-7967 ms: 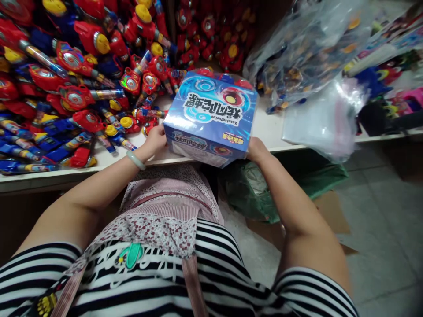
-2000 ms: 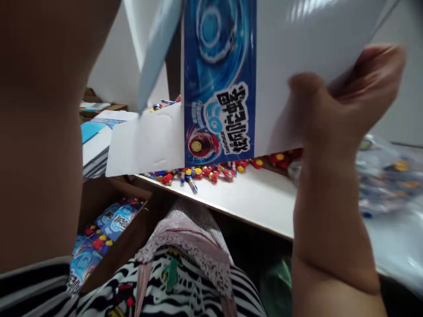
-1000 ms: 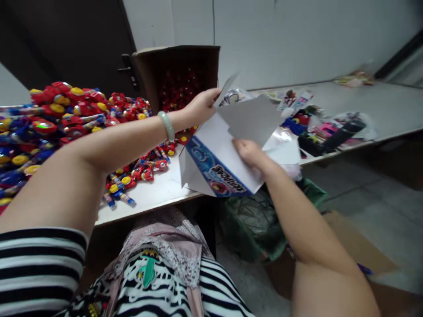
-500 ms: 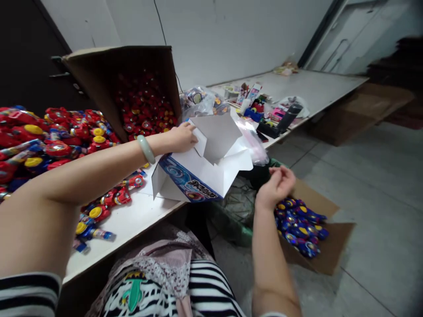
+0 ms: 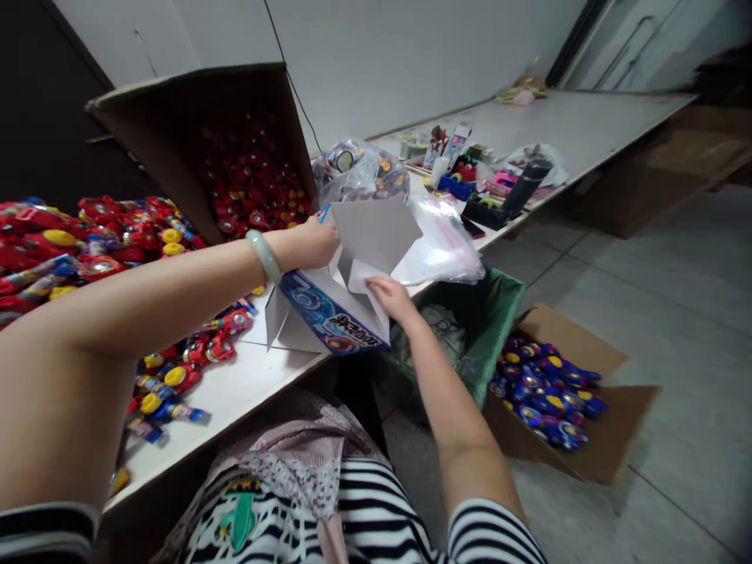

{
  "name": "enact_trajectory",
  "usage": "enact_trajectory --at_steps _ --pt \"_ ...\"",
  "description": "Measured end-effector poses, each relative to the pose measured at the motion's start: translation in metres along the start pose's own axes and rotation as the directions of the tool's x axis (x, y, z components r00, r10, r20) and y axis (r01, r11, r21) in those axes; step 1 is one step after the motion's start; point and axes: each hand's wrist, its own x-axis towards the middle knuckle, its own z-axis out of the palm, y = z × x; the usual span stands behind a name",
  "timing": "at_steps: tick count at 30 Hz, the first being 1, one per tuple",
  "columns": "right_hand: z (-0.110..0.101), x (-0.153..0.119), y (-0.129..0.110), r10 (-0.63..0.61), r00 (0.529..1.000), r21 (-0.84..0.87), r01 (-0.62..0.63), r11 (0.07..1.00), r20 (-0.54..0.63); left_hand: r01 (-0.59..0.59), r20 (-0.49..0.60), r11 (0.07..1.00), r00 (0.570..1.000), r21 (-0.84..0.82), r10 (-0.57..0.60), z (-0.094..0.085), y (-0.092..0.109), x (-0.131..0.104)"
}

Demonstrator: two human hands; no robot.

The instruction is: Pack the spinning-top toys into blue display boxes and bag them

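Note:
A white-lined printed box (image 5: 334, 313) with blue artwork lies tilted near the table's front edge, its flaps spread. My left hand (image 5: 320, 241), below a pale green bangle, is closed on the box's upper left edge. At the box's right side my right hand (image 5: 389, 298) pinches a white flap (image 5: 359, 278). Left of the box, red and blue toys (image 5: 182, 376) with yellow buttons are strewn over the white table (image 5: 258, 384).
Behind stands a large carton (image 5: 126, 106) of red toys. Plastic bags (image 5: 443, 243) and a black bottle (image 5: 526, 188) are on the table. On the floor are a green bin (image 5: 499, 313) and an open carton (image 5: 623, 423) holding blue toys (image 5: 549, 392).
My right hand has moved left from above the floor carton and taken hold of a box flap. My left hand stays on the box. The view has shifted slightly.

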Motion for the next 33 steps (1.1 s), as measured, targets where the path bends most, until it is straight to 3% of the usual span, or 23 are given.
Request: enact_trajectory --at_steps 1,3,4,6,7,8,9,11,12,15,17,19,20,21,22,23,24,25,26,27,28,30,33 --pt "-0.017 0.010 0.009 0.046 0.984 0.145 -0.021 0.989 -0.172 -0.017 0.046 0.998 0.999 0.056 0.014 -0.003 -0.003 -0.008" --pt "-0.056 0.038 0.024 0.237 0.816 0.398 -0.009 0.917 -0.527 0.014 0.031 0.999 0.999 0.053 -0.016 -0.008 -0.008 -0.023" --pt "-0.074 0.055 0.028 0.287 0.787 0.476 0.009 0.879 -0.546 0.044 -0.019 0.999 0.999 0.018 -0.043 -0.008 -0.011 -0.030" --pt "-0.097 0.084 0.024 0.277 0.843 0.521 0.005 0.854 -0.461 0.088 -0.107 0.993 0.990 -0.073 -0.096 -0.005 -0.016 -0.042" --pt "-0.098 0.094 0.017 0.213 0.917 0.523 -0.004 0.852 -0.339 0.096 -0.144 0.988 0.983 -0.121 -0.113 -0.003 -0.019 -0.045" --pt "-0.093 0.099 0.006 0.102 0.982 0.499 -0.009 0.866 -0.158 0.096 -0.181 0.982 0.976 -0.165 -0.125 0.001 -0.021 -0.048" --pt "-0.081 0.099 -0.007 -0.030 0.998 0.457 0.005 0.890 0.048 0.091 -0.220 0.975 0.966 -0.205 -0.136 0.005 -0.024 -0.049" --pt "-0.043 0.084 -0.034 -0.217 0.907 0.307 0.104 0.946 0.362 0.061 -0.290 0.962 0.947 -0.266 -0.141 0.012 -0.027 -0.046" --pt "-0.021 0.073 -0.046 -0.229 0.887 0.197 0.161 0.967 0.400 0.036 -0.319 0.957 0.939 -0.286 -0.131 0.015 -0.028 -0.042" --pt "0.033 0.037 -0.066 -0.102 0.985 -0.163 0.125 0.979 0.142 -0.043 -0.414 0.936 0.903 -0.351 -0.113 0.011 -0.026 -0.039" --pt "0.047 0.025 -0.064 -0.070 0.997 -0.239 0.075 0.968 0.029 -0.088 -0.543 0.914 0.825 -0.396 -0.156 -0.001 -0.019 -0.057" --pt "0.044 0.023 -0.054 -0.108 0.994 -0.202 0.112 0.973 0.032 -0.161 -0.698 0.890 0.685 -0.426 -0.210 -0.011 -0.004 -0.096" --pt "0.039 0.024 -0.048 -0.138 0.989 -0.167 0.145 0.975 0.055 -0.209 -0.736 0.870 0.639 -0.445 -0.223 -0.011 0.005 -0.122" --pt "0.033 0.026 -0.043 -0.167 0.982 -0.130 0.178 0.975 0.092 -0.261 -0.736 0.823 0.628 -0.504 -0.252 -0.006 0.014 -0.149" --pt "0.026 0.028 -0.038 -0.196 0.971 -0.090 0.209 0.974 0.141 -0.245 -0.601 0.721 0.747 -0.648 -0.286 0.005 0.022 -0.174" --pt "0.020 0.030 -0.035 -0.223 0.956 -0.051 0.237 0.970 0.192 -0.183 -0.380 0.599 0.899 -0.780 -0.219 0.020 0.029 -0.195" --pt "0.015 0.030 -0.033 -0.247 0.939 -0.017 0.259 0.966 0.239 -0.042 -0.142 0.503 0.976 -0.863 -0.162 0.041 0.034 -0.210" --pt "0.011 0.031 -0.033 -0.265 0.924 0.011 0.273 0.962 0.276 0.127 0.054 0.428 0.982 -0.895 -0.179 0.064 0.037 -0.217" --pt "0.008 0.031 -0.033 -0.277 0.914 0.030 0.281 0.959 0.295 0.236 0.150 0.350 0.955 -0.907 -0.256 0.088 0.039 -0.217" --pt "0.007 0.031 -0.033 -0.283 0.912 0.040 0.284 0.958 0.297 0.268 0.159 0.266 0.915 -0.926 -0.371 0.111 0.041 -0.210" --pt "0.008 0.031 -0.034 -0.285 0.915 0.040 0.286 0.957 0.285 0.203 0.100 0.169 0.874 -0.965 -0.475 0.130 0.041 -0.199" --pt "0.012 0.030 -0.035 -0.283 0.928 0.016 0.288 0.958 0.242 -0.051 -0.061 0.034 0.816 -0.998 -0.575 0.157 0.040 -0.168" --pt "0.024 0.027 -0.038 -0.263 0.949 -0.071 0.278 0.958 0.171 -0.270 -0.218 -0.011 0.799 -0.963 -0.561 0.170 0.032 -0.129"
